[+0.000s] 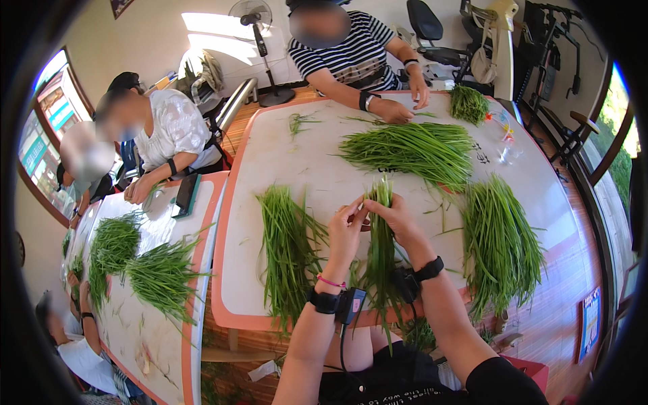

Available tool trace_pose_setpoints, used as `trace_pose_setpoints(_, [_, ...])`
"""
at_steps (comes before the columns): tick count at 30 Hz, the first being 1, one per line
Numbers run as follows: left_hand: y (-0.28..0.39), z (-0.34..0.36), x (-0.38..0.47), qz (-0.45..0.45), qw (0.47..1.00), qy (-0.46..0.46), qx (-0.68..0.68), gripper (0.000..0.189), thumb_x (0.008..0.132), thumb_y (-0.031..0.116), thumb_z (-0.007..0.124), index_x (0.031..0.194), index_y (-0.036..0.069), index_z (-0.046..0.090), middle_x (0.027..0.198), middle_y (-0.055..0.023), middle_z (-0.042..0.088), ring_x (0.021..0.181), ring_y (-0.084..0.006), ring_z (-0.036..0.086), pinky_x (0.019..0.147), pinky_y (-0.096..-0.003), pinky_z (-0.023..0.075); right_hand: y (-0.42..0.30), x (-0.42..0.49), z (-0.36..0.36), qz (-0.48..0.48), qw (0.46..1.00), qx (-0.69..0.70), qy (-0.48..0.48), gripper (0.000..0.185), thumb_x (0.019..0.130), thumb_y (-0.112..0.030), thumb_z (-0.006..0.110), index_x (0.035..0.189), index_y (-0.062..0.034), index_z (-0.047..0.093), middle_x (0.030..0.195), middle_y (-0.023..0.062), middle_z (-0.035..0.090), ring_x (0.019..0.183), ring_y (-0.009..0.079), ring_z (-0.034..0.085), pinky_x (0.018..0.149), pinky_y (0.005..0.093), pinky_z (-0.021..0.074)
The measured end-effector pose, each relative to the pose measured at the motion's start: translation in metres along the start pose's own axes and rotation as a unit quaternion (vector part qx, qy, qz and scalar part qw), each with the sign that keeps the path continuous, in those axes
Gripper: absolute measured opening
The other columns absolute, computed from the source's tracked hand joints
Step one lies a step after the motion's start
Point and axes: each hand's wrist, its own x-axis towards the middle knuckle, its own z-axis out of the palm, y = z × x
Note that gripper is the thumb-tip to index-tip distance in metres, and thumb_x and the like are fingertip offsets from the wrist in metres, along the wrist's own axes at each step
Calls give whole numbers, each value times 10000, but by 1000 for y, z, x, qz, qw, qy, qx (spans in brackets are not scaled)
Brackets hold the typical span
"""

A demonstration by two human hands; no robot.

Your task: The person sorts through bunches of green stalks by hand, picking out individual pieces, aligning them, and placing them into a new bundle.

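Between my hands a bundle of long green leafy stalks (380,248) hangs down over the near edge of the white table with a pink rim (243,322). Near the bundle's upper end, my right hand (397,217) grips it. My left hand (348,223) is at the bundle's left side, fingertips drawn together by the stalks; whether they pinch any is unclear. A pile of the same greens (288,248) lies left of my hands, another (501,243) to the right. A larger heap (410,149) lies beyond them.
A person in a striped shirt (354,55) handles stalks at the far side. A small bunch (468,105) lies at the far right corner. On the adjoining left table (197,283) are more greens (164,278) and a dark box-like object (186,196), with other people around it.
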Motion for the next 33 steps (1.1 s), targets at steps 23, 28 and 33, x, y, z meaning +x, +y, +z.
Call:
trace_pose_setpoints(23, [-5,6,-6,-129,925,-357,-8,410,813,115,604,1181,-3,468,818,-65,611,763,-117,588,694,-215,468,-293,-81,-74,-263,924,-214,176,354,763,-363,651,914,-47,596,727,5,569,628,66,522,584,210,451])
trace_pose_setpoints(28, [-3,10,-8,-138,916,-376,-7,392,826,120,590,1180,5,471,823,-66,613,756,-110,584,704,-217,469,-355,-126,-121,-130,835,-468,260,501,706,-412,683,973,-9,550,799,26,570,687,87,523,609,199,420])
trace_pose_setpoints(33, [3,0,-9,-122,925,-358,23,357,809,87,587,1141,-11,499,798,-76,629,721,-97,585,639,-202,456,-306,-114,-170,11,777,-591,219,590,640,-473,687,965,-8,527,835,83,551,742,171,518,689,299,409])
